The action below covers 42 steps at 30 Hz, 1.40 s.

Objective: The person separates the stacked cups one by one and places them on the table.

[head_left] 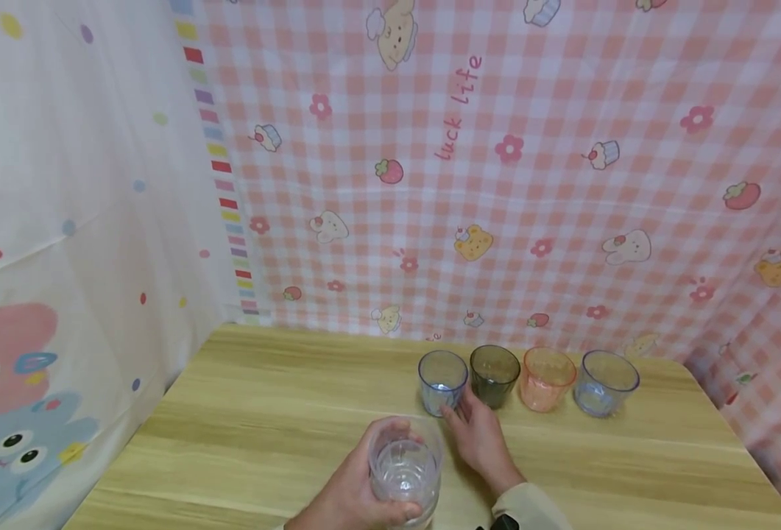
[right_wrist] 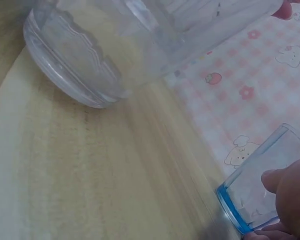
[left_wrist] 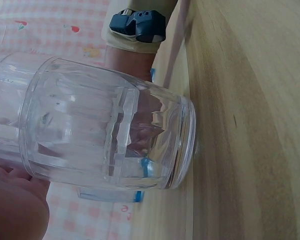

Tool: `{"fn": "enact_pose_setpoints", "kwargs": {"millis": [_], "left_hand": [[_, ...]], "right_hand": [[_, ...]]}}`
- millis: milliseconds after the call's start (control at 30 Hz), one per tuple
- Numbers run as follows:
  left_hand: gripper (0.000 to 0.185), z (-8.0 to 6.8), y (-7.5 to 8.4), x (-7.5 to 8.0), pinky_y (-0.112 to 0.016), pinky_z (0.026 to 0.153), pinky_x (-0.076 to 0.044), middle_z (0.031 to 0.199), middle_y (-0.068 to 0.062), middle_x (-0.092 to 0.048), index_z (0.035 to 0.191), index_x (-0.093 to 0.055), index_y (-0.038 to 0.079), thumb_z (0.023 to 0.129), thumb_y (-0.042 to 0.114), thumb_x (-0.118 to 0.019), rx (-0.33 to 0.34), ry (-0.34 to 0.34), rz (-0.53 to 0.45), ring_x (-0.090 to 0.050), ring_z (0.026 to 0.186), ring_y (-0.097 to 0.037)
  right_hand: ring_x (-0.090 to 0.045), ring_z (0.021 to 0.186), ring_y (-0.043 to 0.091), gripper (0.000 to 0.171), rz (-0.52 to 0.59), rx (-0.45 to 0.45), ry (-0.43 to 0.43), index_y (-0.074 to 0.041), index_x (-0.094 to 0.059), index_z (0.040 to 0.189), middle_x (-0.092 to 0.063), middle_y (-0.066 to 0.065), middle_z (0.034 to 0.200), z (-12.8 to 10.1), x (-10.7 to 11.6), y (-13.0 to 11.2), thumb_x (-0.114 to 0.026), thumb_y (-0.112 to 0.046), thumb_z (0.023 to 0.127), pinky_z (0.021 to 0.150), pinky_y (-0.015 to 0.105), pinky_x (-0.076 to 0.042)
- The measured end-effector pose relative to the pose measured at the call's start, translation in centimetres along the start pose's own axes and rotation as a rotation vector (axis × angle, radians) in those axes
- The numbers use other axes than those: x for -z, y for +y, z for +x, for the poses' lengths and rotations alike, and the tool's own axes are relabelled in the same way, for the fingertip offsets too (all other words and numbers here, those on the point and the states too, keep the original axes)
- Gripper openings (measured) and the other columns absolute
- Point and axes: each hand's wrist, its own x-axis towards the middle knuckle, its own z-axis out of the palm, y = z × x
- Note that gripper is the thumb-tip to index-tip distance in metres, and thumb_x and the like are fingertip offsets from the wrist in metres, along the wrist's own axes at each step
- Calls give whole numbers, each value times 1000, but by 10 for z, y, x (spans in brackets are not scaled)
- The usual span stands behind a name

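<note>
The left hand (head_left: 350,493) gripped the clear ribbed glass tumbler (head_left: 405,471) just above the wooden desk (head_left: 264,412). The right hand's fingers (head_left: 453,419) pinched the blue-tinted plastic cup (head_left: 441,381); a firm pinch near its base seemed wise.

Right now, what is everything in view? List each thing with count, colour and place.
clear glass: 1, colourless, near table edge, held by the left hand
blue cup: 1, light blue, left end of the row
dark cup: 1, dark green, second in row
orange cup: 1, third in row
lilac cup: 1, right end
table: 1, light wood
checked cloth: 1, pink, behind
left hand: grips clear glass
right hand: touches blue cup
</note>
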Motion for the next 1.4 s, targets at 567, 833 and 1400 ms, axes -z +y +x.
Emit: {"fn": "enact_pose_setpoints", "kwargs": {"millis": [567, 833, 1400], "left_hand": [[85, 4, 5, 1, -25, 111, -52, 141, -23, -61, 152, -41, 5, 81, 2, -88, 75, 0, -16, -62, 129, -10], [86, 4, 5, 0, -26, 111, -53, 142, -22, -61, 153, -41, 7, 81, 2, -88, 81, 6, -23, -63, 129, -12], [85, 1, 2, -2, -24, 112, -51, 138, -25, -62, 150, -41, 1, 80, 0, -89, 37, 13, -28, -63, 127, -10]], "right_hand": [[-57, 142, 47, 51, -289, 111, 90, 10, -52, 152, -62, 27, 149, 11, 2, 3, -61, -18, 111, 121, 61, -45], [-55, 143, 48, 52, -318, 89, 98, 12, -51, 152, -59, 29, 151, 11, 2, 0, -59, -20, 112, 121, 61, -44], [-71, 123, 47, 38, -351, 199, 91, 10, -70, 130, -74, 30, 129, -14, 16, 4, -64, -21, 108, 106, 60, -57]]}}
